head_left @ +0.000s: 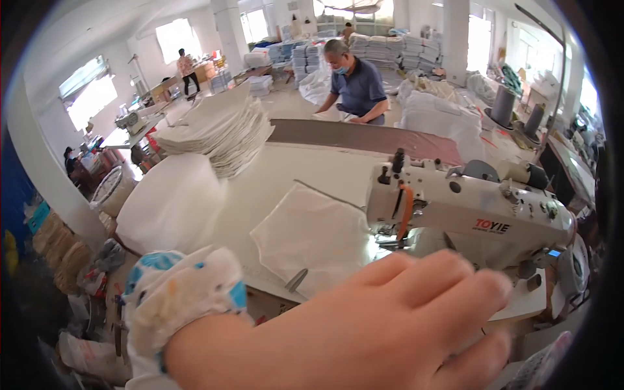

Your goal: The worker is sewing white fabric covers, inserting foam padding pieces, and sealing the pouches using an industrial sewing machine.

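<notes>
My left hand looms large in the foreground, its back toward me and its fingers stretched to the right, slightly bent and apart. No held thing shows, though the palm side is hidden. A white cuff with blue patches covers the wrist. Beyond the hand, a white fabric piece lies flat on the sewing table, with a grey strip along its far edge and a short grey strip end at its near edge. Its right side reaches the lit needle area of a white sewing machine. My right hand is out of view.
A tall stack of cream fabric pieces and a puffy white sheet occupy the table's left. Across it, a masked person handles white cloth. Thread cones stand at right; folded bundles fill the back.
</notes>
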